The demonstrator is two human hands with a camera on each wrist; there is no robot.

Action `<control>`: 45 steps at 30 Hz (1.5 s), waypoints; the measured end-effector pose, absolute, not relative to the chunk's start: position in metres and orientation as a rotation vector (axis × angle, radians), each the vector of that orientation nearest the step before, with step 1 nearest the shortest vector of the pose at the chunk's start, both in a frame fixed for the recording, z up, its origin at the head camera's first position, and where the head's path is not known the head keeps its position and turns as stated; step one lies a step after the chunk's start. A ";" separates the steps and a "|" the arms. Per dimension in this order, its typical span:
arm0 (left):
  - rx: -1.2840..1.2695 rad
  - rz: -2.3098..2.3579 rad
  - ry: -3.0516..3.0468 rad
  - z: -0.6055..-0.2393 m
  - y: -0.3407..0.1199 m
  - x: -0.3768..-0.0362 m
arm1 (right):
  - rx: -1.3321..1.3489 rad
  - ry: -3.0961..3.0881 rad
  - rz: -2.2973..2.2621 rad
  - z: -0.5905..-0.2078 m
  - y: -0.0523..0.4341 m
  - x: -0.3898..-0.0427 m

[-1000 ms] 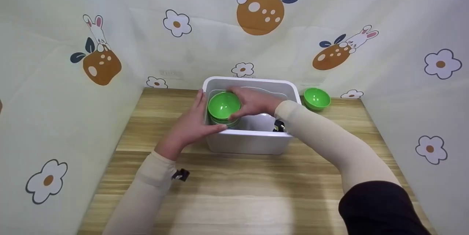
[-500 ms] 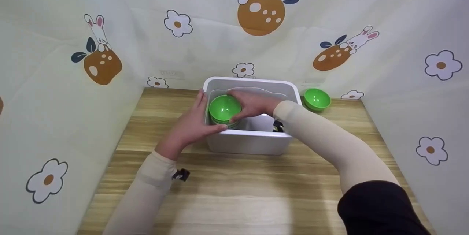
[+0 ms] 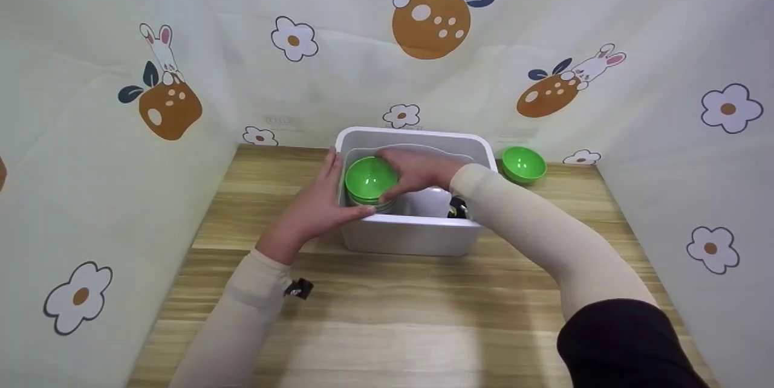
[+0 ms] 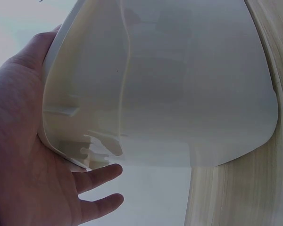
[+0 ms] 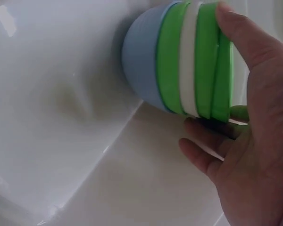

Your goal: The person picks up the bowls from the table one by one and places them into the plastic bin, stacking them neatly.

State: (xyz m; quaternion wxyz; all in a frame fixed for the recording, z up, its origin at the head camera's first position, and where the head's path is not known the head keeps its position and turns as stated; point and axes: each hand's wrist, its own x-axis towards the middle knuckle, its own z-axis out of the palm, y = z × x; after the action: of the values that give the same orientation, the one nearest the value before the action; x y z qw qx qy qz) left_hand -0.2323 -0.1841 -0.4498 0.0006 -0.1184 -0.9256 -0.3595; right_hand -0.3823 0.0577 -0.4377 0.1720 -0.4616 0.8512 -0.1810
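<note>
Inside the white bin (image 3: 417, 228), at its left end, sits the stack of bowls (image 3: 370, 181). The right hand (image 3: 417, 171) grasps its top; the left hand (image 3: 314, 210) clasps the bin's left corner.

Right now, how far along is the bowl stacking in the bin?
Done: a nested stack of bowls, blue, green and white, sits inside the white bin. In hand: the right hand grips the top green bowl on that stack, while the left hand grips the bin's left corner. Left: one green bowl on the table, right of the bin.
</note>
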 end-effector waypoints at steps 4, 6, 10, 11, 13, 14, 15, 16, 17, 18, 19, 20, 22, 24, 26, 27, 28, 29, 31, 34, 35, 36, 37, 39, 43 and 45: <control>-0.375 -1.123 -2.911 -0.449 -0.183 -0.232 | -1.299 2.422 -0.494 -0.432 0.060 -0.381; -0.374 -1.124 -2.914 -0.450 -0.183 -0.232 | -1.289 2.421 -0.489 -0.429 0.063 -0.381; -0.360 -1.138 -2.917 -0.449 -0.183 -0.233 | -1.247 2.405 -0.493 -0.413 0.070 -0.378; -0.357 -1.140 -2.918 -0.449 -0.184 -0.233 | -1.236 2.398 -0.502 -0.408 0.073 -0.377; -0.353 -1.150 -2.915 -0.450 -0.184 -0.233 | -1.229 2.404 -0.503 -0.397 0.079 -0.375; -0.354 -1.152 -2.914 -0.450 -0.185 -0.233 | -1.229 2.410 -0.508 -0.393 0.082 -0.375; -0.353 -1.156 -2.911 -0.450 -0.185 -0.233 | -1.229 2.418 -0.511 -0.388 0.086 -0.374; -0.354 -1.156 -2.911 -0.451 -0.185 -0.233 | -1.227 2.424 -0.520 -0.384 0.090 -0.373; -0.354 -1.154 -2.911 -0.451 -0.185 -0.233 | -1.223 2.432 -0.530 -0.380 0.095 -0.372; -0.354 -1.156 -2.909 -0.451 -0.185 -0.233 | -1.221 2.444 -0.538 -0.376 0.099 -0.370; -0.352 -1.157 -2.909 -0.451 -0.185 -0.233 | -1.214 2.451 -0.555 -0.373 0.104 -0.369; -0.350 -1.157 -2.910 -0.451 -0.185 -0.233 | -1.205 2.457 -0.575 -0.370 0.109 -0.367; -0.344 -1.156 -2.915 -0.451 -0.184 -0.233 | -1.202 2.473 -0.620 -0.365 0.120 -0.362; -0.340 -1.151 -2.924 -0.452 -0.184 -0.233 | -1.217 2.489 -0.678 -0.362 0.131 -0.357; -0.337 -1.144 -2.933 -0.452 -0.184 -0.233 | -1.226 2.508 -0.746 -0.361 0.143 -0.353; -0.335 -1.139 -2.938 -0.452 -0.184 -0.233 | -1.231 2.519 -0.781 -0.362 0.149 -0.351; -0.333 -1.130 -2.942 -0.452 -0.185 -0.233 | -1.232 2.530 -0.820 -0.363 0.155 -0.350; -0.332 -1.124 -2.947 -0.452 -0.185 -0.233 | -1.226 2.548 -0.857 -0.365 0.162 -0.348; -0.329 -1.113 -2.954 -0.451 -0.185 -0.233 | -1.210 2.577 -0.944 -0.368 0.175 -0.346; -0.332 -1.107 -2.961 -0.451 -0.185 -0.232 | -1.203 2.615 -1.098 -0.376 0.194 -0.343; -0.334 -1.106 -2.961 -0.450 -0.186 -0.232 | -1.194 2.633 -1.146 -0.379 0.200 -0.342; -0.337 -1.104 -2.961 -0.450 -0.186 -0.232 | -1.182 2.651 -1.195 -0.382 0.207 -0.341; -0.340 -1.103 -2.961 -0.450 -0.186 -0.232 | -1.164 2.671 -1.240 -0.385 0.213 -0.340; -0.346 -1.099 -2.961 -0.450 -0.186 -0.232 | -1.112 2.712 -1.323 -0.392 0.224 -0.338; -0.354 -1.099 -2.958 -0.449 -0.186 -0.232 | -0.992 2.788 -1.448 -0.406 0.244 -0.335; -0.355 -1.097 -2.958 -0.450 -0.186 -0.232 | -0.922 2.807 -1.499 -0.412 0.252 -0.331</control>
State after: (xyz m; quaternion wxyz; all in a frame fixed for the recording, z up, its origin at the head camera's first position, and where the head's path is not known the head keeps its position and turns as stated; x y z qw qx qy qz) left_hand -0.2323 -0.1855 -0.4500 -0.0166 -0.1118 -0.9315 -0.3456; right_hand -0.3309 0.2524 -0.4121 -0.0854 -0.2772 0.8442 -0.4508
